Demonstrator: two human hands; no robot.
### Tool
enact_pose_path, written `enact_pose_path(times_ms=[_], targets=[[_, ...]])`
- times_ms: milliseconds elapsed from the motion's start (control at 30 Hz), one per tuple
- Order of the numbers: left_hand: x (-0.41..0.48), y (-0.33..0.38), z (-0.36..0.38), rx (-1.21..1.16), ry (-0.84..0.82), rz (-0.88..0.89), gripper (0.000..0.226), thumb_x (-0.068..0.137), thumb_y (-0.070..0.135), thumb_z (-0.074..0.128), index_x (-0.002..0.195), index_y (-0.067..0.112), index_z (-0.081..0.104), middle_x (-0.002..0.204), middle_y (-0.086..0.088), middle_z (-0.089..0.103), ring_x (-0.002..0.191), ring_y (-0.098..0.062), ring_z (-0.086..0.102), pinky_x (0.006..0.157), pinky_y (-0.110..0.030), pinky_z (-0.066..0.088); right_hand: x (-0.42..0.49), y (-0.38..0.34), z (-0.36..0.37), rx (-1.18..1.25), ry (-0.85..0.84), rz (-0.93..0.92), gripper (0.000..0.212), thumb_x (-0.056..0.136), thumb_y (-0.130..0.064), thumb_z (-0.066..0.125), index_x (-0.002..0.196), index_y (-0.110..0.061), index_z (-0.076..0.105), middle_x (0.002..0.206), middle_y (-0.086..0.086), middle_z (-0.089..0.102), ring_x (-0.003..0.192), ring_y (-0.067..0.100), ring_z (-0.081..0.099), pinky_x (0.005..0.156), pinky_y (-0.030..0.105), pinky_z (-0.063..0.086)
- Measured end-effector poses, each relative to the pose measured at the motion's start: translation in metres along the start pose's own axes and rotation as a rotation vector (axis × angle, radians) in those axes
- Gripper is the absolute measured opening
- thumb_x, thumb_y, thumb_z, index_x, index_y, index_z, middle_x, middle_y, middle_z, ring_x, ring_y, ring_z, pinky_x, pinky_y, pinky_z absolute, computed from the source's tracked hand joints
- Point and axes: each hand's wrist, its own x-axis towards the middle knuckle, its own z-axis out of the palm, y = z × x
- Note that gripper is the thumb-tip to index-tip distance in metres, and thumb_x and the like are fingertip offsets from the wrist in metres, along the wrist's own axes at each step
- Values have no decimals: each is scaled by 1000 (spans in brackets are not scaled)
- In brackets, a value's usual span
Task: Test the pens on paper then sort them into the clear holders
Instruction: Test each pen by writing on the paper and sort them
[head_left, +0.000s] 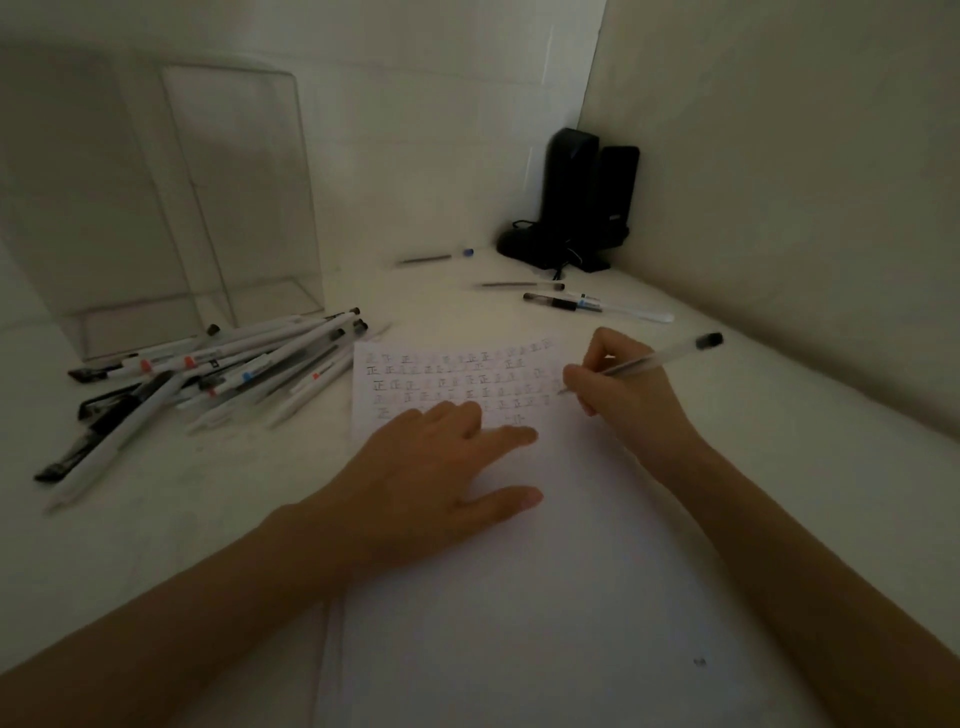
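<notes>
While my right hand (618, 400) pinches the clear pen (660, 358), its tip sits at the paper (545, 571) by the marks (457, 384), barrel slanting up-right; my left hand (431, 467) lies flat, pinning the sheet; the clear holders (208, 208) stand well off leftward, nearer that hand.

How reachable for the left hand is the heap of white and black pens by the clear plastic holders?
Probably yes: the left hand lies flat on the white paper, holding nothing; only bare desk separates it from the heap of white and black pens.
</notes>
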Motion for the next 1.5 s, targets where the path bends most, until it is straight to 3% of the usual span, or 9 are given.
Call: enact_pose_path(times_ms=[100,200,367,533,667,1200,1367,1500], targets=[[13,9,4,80,-76,-16,69,79,72,11,141,43,16,95,6,27,83,-8,25,73,-27,21,2,2,5,39,29,-45,29,78,1,60,58,-10,41,44,2,47,37,6,40,45,19,39],[17,13,13,50,-40,-70,60,85,66,20,139,41,24,96,6,29,84,-8,27,74,-27,23,-1,6,14,40,-30,-74,23,80,4,58,62,-1,44,45,6,48,37,5,44,42,16,38],[14,13,17,32,-19,-99,59,87,63,20,141,38,22,94,8,27,84,-6,26,73,-25,22,2,10,19,44,-31,-85,20,78,5,57,64,5,43,47,11,46,36,5,43,40,16,36],[14,14,18,35,-11,-120,62,86,63,21,141,35,23,94,7,27,83,-7,26,72,-25,23,2,12,21,2,-79,-104,22,81,4,57,64,1,44,48,10,44,37,4,40,41,15,33],[15,13,18,45,2,-116,62,85,64,19,141,36,24,93,8,28,83,-7,27,72,-25,23,6,13,22,-65,-44,-136,35,76,4,57,57,-14,34,51,-1,33,44,4,30,43,13,25],[14,14,17,70,-1,-110,61,86,63,18,141,36,21,93,7,27,83,-7,26,71,-25,22,5,13,21,-52,-38,-127,36,77,4,56,57,-15,32,51,-1,31,44,4,29,43,12,25],[14,14,18,66,2,-107,61,87,63,18,141,36,21,94,8,26,83,-7,25,72,-25,22,3,13,21,-13,-77,-115,26,79,3,57,61,-6,40,49,6,40,40,5,35,42,17,31],[14,14,18,63,9,-98,63,85,64,15,141,35,22,93,6,27,83,-8,26,72,-25,23,5,14,22,-34,-76,-108,36,76,3,58,55,-14,34,50,0,34,43,4,30,43,16,26]])
